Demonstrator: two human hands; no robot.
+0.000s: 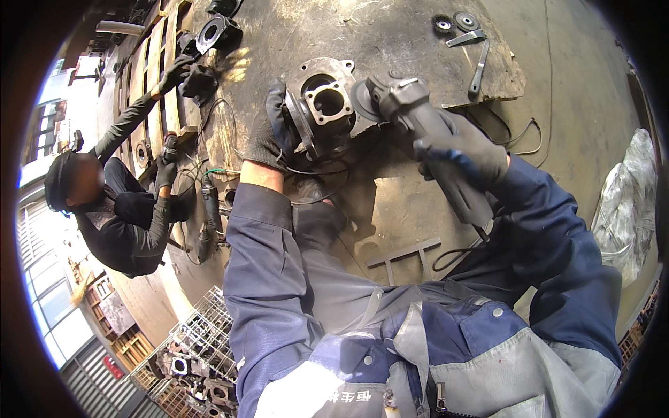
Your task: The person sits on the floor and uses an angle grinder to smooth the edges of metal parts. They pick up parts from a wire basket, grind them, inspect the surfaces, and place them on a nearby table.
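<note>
Nearest the lens, a blue and grey work jacket (432, 348), sleeves running up out of the lower edge. Beyond it, on the scuffed steel plate (502, 63) on the floor, a grey cast metal housing (324, 104), tipped up on edge, bored opening and square flange facing the camera. Clamped on its left flank by the gloved left hand (274, 132), fingers curled tight round the flange rim. Touching its right side, the disc of an angle grinder (418, 118); wrapped firmly about the grinder's body, the gloved right hand (463, 153), fingers closed on the barrel. Trailing back under the right forearm, the grinder's black cable (460, 254).

Further out: spare discs and a flat wrench (479, 66) at the plate's far corner, well apart from the work. To the left, a second person in black (118, 209), crouched by a wooden pallet (157, 76) and handling other castings. Lower left, a wire basket (202, 348) holding more housings.

Likely troubles, judged from that layout: a disc snagging on the flange edge and kicking toward the holding hand, so near the wheel; a casting braced by one hand only, apt to roll; a cable lying close enough to be caught; sparks or grit thrown toward the neighbour.
</note>
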